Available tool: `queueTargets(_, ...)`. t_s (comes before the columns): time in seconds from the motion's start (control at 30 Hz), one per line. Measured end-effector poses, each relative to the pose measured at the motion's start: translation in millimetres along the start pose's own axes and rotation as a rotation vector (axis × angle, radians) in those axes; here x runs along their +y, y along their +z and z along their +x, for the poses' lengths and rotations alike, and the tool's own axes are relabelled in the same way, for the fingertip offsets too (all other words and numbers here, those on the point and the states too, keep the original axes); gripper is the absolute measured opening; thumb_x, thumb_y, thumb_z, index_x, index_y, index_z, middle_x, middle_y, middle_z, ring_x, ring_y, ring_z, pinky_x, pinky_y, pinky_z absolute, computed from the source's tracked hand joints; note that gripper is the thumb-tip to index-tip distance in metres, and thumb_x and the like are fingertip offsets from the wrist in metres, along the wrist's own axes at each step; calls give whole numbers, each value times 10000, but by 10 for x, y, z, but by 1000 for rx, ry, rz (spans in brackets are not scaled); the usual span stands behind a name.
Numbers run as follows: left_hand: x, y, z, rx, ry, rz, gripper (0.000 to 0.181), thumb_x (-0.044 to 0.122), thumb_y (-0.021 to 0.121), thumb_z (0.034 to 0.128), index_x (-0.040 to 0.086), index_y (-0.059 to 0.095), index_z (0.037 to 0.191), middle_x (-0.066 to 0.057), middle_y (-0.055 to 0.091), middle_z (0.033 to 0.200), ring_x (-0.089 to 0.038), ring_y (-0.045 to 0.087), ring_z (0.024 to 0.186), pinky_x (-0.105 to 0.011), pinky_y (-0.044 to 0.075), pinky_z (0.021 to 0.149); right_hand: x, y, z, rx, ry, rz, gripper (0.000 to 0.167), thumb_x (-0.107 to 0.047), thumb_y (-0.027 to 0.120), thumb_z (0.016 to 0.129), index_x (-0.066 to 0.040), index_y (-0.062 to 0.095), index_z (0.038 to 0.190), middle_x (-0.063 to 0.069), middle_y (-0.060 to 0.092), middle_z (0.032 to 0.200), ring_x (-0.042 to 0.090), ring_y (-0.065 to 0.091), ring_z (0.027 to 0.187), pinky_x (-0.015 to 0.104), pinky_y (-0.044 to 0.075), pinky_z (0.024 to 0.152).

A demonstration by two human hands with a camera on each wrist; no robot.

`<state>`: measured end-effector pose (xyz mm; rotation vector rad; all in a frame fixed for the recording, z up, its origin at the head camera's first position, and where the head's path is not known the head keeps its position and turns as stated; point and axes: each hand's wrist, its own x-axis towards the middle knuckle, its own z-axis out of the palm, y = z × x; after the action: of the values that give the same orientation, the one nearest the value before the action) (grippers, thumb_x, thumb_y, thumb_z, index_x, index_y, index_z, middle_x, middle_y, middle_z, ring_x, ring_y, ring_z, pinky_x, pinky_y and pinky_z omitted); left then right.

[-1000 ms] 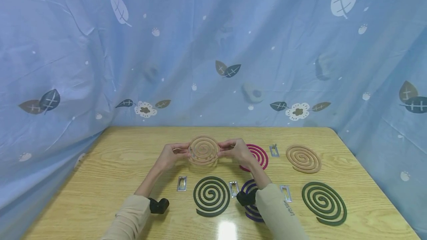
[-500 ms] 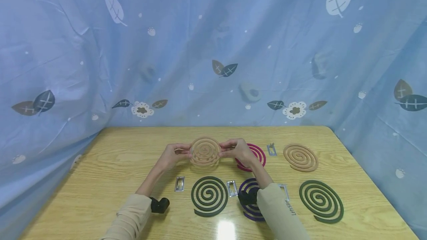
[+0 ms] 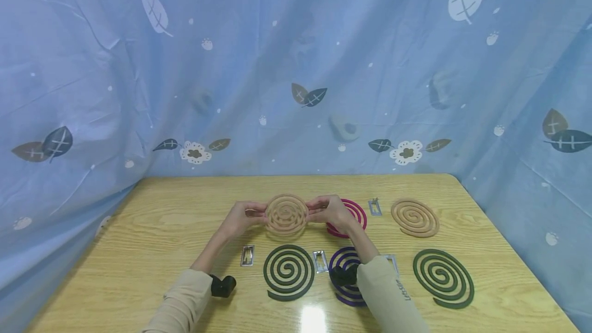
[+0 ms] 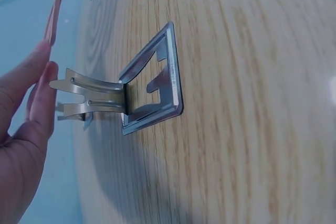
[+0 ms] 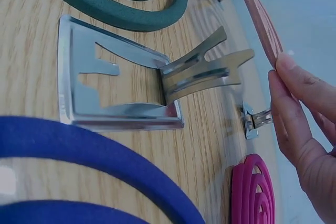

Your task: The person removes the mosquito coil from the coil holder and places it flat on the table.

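Note:
A tan mosquito coil (image 3: 286,197) is held up over the back middle of the table between my two hands. My left hand (image 3: 240,215) pinches its left edge between thumb and fingers. At the opposite edge my right hand (image 3: 330,210) pinches it the same way. Both wrist views show the coil (image 5: 260,22) nearly edge-on. Dense, overlapping rings show in it; I cannot tell whether it is one coil or two nested. Near my left fingers in the left wrist view, a metal coil stand (image 4: 157,87) has its prong bent upward.
Green coils (image 3: 289,297) (image 3: 443,304), a purple coil (image 3: 350,299), a magenta coil (image 3: 363,215) and another tan coil (image 3: 414,233) lie on the wooden table (image 3: 185,204). Metal stands (image 3: 247,261) (image 3: 375,211) lie between them. A blue patterned curtain (image 3: 240,66) encloses the back and sides.
Both hands and the tan coil have moved slightly right and lower. The head view has shifted a little, so the table objects appear farther left. The grip is unchanged.

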<state>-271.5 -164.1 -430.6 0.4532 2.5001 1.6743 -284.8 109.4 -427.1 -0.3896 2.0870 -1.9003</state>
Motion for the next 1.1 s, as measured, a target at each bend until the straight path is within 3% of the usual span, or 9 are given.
queueTargets(0.17, 7, 24, 3, -4, 35, 41, 337, -59, 697, 821, -157, 604, 1130, -288, 630, 1094, -370, 646, 964, -291, 585, 803, 21, 0, -6, 11, 7, -14, 348, 159, 690, 775, 201, 571, 1099, 322, 635, 1017, 176, 671, 822, 291, 597, 763)
queueTargets(0.5, 41, 67, 11, 55, -35, 143, 304, -22, 730, 800, -87, 659, 1088, -205, 664, 1063, -311, 658, 952, -312, 581, 818, 21, 27, -12, 45, 29, -32, 345, 147, 710, 763, 193, 581, 1080, 309, 643, 994, 184, 673, 792, 285, 603, 721)
queueTargets(0.77, 34, 71, -12, 4, -26, 139, 315, -9, 721, 820, -87, 648, 1116, -209, 659, 1085, -306, 669, 941, -294, 590, 782, 29, 33, -13, 31, 53, -76, 395, 156, 696, 771, 162, 583, 1149, 285, 644, 1035, 227, 671, 860, 303, 601, 750)
queueTargets(1.1, -9, 45, -29, -6, 26, 169, 423, -2, 733, 809, -106, 598, 1197, -202, 677, 1009, -286, 668, 889, -277, 587, 758, 15, 58, -9, 4, 62, -130, 456, 160, 722, 743, 146, 585, 1177, 278, 648, 1048, 291, 682, 889, 303, 599, 756)
